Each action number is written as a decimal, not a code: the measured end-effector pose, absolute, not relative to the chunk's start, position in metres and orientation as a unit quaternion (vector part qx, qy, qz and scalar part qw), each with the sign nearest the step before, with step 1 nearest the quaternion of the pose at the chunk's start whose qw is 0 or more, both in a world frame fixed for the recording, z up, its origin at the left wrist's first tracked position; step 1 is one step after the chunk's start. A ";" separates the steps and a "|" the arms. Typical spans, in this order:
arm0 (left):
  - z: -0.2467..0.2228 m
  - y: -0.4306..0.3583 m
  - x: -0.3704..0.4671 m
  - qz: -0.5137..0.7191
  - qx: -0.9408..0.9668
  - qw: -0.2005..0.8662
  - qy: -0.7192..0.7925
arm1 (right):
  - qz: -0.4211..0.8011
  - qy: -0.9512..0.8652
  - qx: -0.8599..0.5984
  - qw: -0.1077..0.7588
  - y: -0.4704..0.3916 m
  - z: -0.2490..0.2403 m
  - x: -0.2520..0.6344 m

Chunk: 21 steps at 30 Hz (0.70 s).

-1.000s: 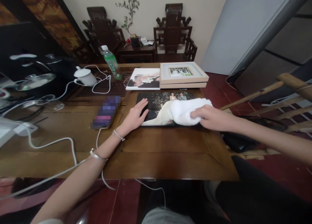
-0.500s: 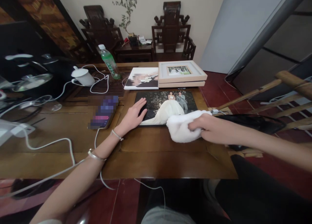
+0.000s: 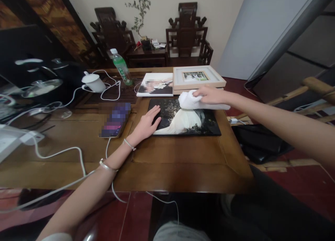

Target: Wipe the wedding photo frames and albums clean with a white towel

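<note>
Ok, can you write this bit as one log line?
left hand: flat on photo print | right hand: pressing white cloth on print's far edge | phone: beside print

The left hand (image 3: 146,124) lies flat on the dark photo panel's (image 3: 206,125) nine-o'clock edge while the right hand (image 3: 210,94) presses a white cloth (image 3: 190,102) at its twelve-o'clock edge.

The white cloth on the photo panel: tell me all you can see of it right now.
The white cloth looks soft and thick, like terry towel, bunched into a loose wad. It lies on the far edge of the dark photo panel, just before the stacked wooden frames. The right hand presses on it from above, palm down; a flatter tail trails rightward under the wrist.
</note>
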<state>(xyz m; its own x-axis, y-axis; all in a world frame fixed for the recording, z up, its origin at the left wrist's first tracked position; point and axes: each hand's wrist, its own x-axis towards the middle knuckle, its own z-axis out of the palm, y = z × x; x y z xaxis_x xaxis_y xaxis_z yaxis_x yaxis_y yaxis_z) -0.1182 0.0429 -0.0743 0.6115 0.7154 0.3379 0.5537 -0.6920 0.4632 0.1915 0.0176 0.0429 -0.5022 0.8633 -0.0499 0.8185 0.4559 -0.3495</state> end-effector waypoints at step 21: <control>-0.075 0.043 -0.118 0.257 0.881 0.160 0.363 | 0.229 -0.852 -0.466 0.069 -0.085 0.032 0.145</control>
